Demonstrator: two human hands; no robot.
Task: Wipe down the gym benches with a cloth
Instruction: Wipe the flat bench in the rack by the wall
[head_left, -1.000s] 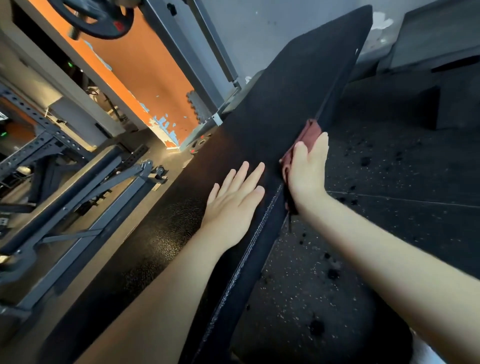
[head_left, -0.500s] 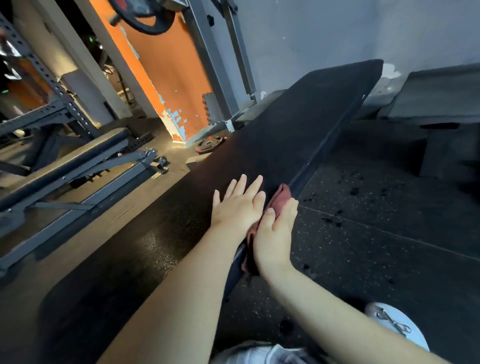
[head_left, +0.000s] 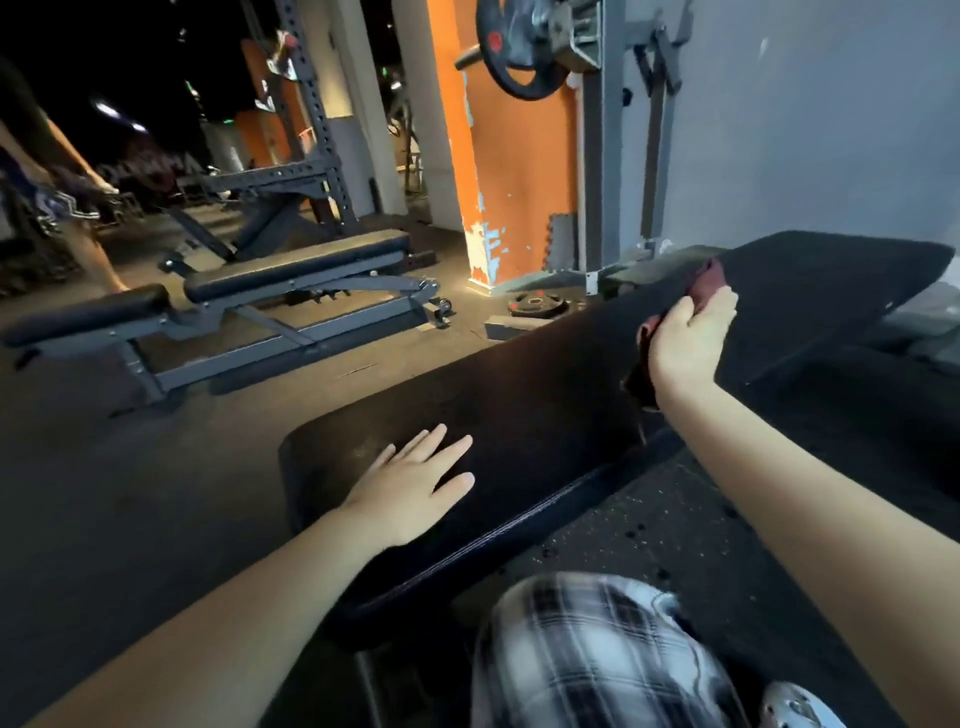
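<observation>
A long black padded bench (head_left: 545, 395) runs from the near centre up to the far right. My left hand (head_left: 415, 483) lies flat on its near end, fingers spread, holding nothing. My right hand (head_left: 691, 338) is closed on a dark red cloth (head_left: 709, 283) and presses it on the pad's top, near its far end. One end of the cloth sticks out beyond my fingers and another part hangs below my wrist; the middle is hidden by my hand.
A second black bench on a grey frame (head_left: 249, 306) stands to the left, with a rack (head_left: 306, 171) behind it. An orange pillar (head_left: 509, 171), a weight plate on the floor (head_left: 535, 306) and a plate-loaded machine (head_left: 524, 52) stand beyond. My plaid-clad knee (head_left: 587, 649) is below.
My right hand has carried the cloth from the bench's right side edge up onto the top, farther along the pad. My left hand now rests nearer the near end. The view has swung upright.
</observation>
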